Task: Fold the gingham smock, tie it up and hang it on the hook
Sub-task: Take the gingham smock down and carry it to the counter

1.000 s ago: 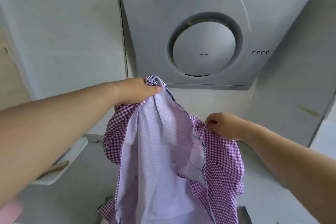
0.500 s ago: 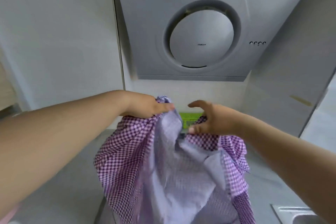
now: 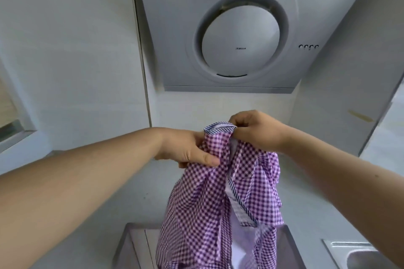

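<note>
The purple-and-white gingham smock (image 3: 209,209) hangs bunched in front of me, its checked outer side facing me and a striped edge band running down its middle. My left hand (image 3: 188,150) grips a fold of the cloth near the top. My right hand (image 3: 255,131) pinches the striped top edge just above and to the right of the left hand. The two hands are close together. No hook is in view.
A grey range hood (image 3: 231,35) with a round white panel hangs on the wall ahead. White cabinets (image 3: 70,46) stand to the left. Below the smock lies a dark hob (image 3: 133,247) in the worktop, with a steel sink (image 3: 367,255) at the lower right.
The smock was spread open with its pale inside showing; now both top edges are brought together and the checked side faces out. My right hand moved up and left to meet the left.
</note>
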